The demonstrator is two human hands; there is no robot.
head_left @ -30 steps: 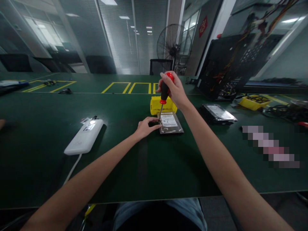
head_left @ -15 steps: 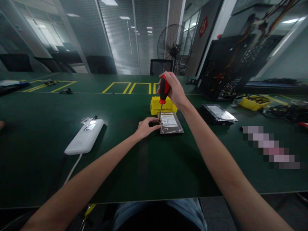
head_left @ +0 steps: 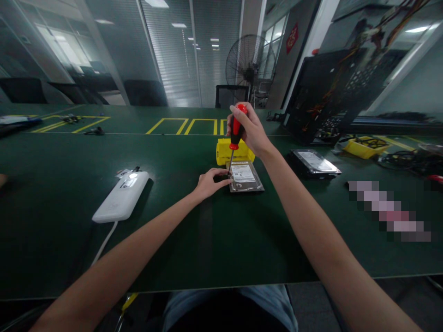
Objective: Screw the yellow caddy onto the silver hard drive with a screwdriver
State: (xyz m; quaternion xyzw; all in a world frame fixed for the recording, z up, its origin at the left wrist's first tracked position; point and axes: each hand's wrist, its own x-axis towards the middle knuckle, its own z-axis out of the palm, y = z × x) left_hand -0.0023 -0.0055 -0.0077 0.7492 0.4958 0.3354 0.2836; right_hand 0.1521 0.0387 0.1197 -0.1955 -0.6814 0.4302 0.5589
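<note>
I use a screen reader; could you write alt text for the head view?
The right hand holds a screwdriver upright, tip at the left edge of a hard drive on a green table; the left hand touches that edge.

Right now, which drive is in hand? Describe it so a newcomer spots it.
On the green table, find the yellow box at mid-table. The drive lies flat on its near side, white label up. Unlike the other drive to the right, it has the left hand at its left edge and the screwdriver tip at its corner.
</note>
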